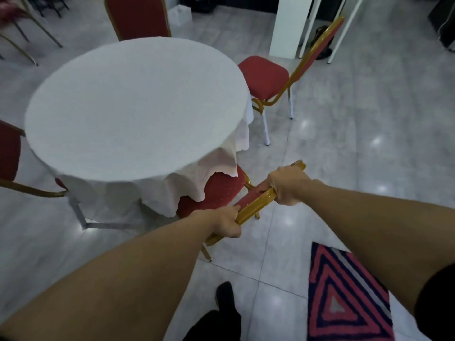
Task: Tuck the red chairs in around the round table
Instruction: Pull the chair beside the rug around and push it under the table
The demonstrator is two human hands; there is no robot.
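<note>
Red near chair, gripped by both hands on its backrest, sits partly under the tabletop; beyond the right hand, another chair looks untucked.

The white tablecloth drapes over the near chair's seat, hiding its front. The left chair is cut off by the frame edge. The far chair's seat lies hidden behind the counter.

Striped red-and-navy rug on pale tiled floor; white pillar at back; black shoe near rug.
</note>
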